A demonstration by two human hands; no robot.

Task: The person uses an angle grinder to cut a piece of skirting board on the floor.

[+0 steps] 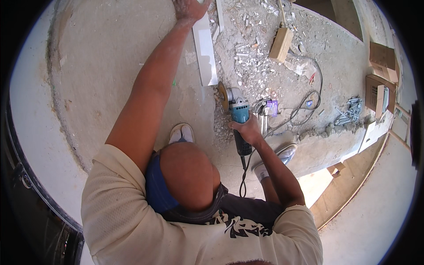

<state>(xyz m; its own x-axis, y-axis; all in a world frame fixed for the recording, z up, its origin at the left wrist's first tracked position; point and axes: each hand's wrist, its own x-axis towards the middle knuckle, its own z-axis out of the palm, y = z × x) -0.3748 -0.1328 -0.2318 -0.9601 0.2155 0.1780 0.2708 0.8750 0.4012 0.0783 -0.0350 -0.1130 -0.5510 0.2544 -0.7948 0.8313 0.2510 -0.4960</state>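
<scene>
My left hand (189, 9) reaches to the top edge, at the upper end of a white tile strip (205, 57) on the concrete floor; its fingertips are cut off from view. My right hand (247, 129) grips a teal and black angle grinder (239, 112). The grinder's disc (223, 96) is beside the strip's lower end, and its cord hangs down from the handle. My bent knee (183, 172) is below, between my arms, and my sandalled feet (181, 132) show on either side of the grinder.
Broken tile rubble (247, 53) covers the floor ahead, with a tan block (280, 44) and looping cable. Pale pieces and a purple packet (272, 107) lie right of the grinder. Further right are a metal pile (349, 112), cardboard boxes (382, 59) and a broken concrete edge (331, 131).
</scene>
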